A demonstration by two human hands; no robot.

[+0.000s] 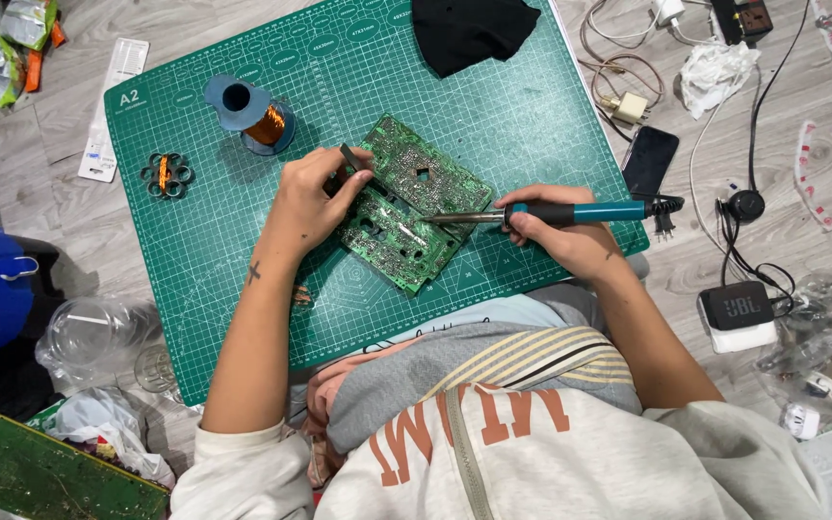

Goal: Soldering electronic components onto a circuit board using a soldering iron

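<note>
I see the left hand [312, 200] grasping tweezers [356, 166] over the green circuit boards [414, 207] on the cutting mat [493, 106], pinning them steady; my right hand [556, 234] is clenched around the soldering iron [551, 214], tip touching the board.

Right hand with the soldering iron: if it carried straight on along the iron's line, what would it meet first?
The right hand points the soldering iron leftward; its tip already looks to be at the green circuit board. Beyond lies the left hand, though height is unclear.
</note>
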